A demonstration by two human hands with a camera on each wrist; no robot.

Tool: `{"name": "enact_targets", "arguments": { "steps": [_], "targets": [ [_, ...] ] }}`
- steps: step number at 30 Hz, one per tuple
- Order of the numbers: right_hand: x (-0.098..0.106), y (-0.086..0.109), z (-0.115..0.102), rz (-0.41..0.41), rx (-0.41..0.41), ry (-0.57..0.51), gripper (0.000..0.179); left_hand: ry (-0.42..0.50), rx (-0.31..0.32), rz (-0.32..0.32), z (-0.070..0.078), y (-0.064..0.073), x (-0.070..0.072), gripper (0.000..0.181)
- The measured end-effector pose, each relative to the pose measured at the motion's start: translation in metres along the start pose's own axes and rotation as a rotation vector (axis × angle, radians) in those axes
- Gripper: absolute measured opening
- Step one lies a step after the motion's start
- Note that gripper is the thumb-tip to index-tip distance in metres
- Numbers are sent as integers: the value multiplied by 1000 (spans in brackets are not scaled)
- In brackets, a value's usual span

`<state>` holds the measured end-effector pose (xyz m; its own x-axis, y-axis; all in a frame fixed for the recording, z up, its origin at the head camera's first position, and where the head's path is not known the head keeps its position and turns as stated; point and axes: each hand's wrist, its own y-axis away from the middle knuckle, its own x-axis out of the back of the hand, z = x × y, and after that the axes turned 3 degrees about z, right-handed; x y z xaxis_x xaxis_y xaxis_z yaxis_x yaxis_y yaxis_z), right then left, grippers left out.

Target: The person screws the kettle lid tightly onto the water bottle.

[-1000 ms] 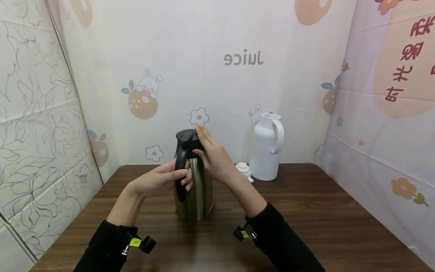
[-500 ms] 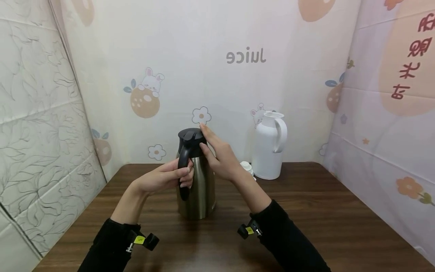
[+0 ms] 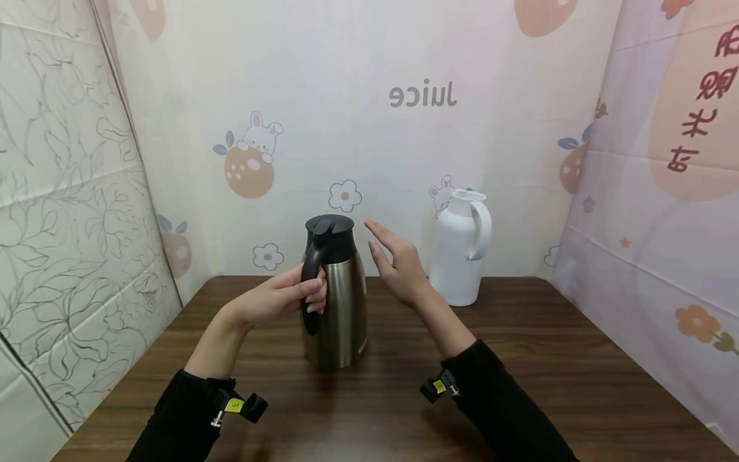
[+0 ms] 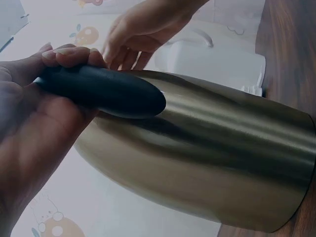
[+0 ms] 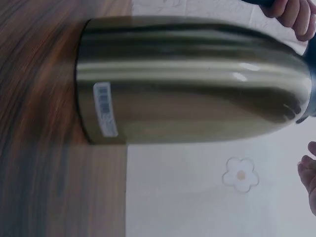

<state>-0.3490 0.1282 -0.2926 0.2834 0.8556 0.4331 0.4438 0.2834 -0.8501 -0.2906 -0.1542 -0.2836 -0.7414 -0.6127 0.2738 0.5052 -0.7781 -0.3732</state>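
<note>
One brass-toned vacuum jug (image 3: 342,314) stands upright on the wood-grain table (image 3: 398,404). Judgement: rigid, weighty if filled, smooth-sided and apt to slip; the black handle (image 4: 106,91) is the soundest hold. Left hand (image 3: 278,298): fingers curled round that handle. Right hand (image 3: 402,266): fingers largely straight, holding nothing, near the black lid (image 3: 337,222). A white jug (image 3: 453,256) stands behind, rightward.

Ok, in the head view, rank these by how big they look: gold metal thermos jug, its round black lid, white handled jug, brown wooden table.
1. Brown wooden table
2. Gold metal thermos jug
3. White handled jug
4. Round black lid
The gold jug stands nearer, so the jugs' real sizes are unsure.
</note>
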Motion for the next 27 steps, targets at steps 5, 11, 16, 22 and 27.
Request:
{"name": "enact_targets", "arguments": {
  "steps": [5,11,16,22,27],
  "targets": [
    [4,8,14,-23,-49,59,37,-45,-3,69,-5,-2,3,10],
    [14,15,25,-65,-123,71,34,-115,-15,196,-12,-6,5,14],
    [27,23,32,-102,-192,88,36,-187,9,350,-19,-10,6,18],
    [42,31,40,-155,-227,121,38,-211,-6,466,-30,-16,17,17],
    [55,37,49,-187,-249,124,38,-246,-23,537,-35,-18,27,17]
  ]
}}
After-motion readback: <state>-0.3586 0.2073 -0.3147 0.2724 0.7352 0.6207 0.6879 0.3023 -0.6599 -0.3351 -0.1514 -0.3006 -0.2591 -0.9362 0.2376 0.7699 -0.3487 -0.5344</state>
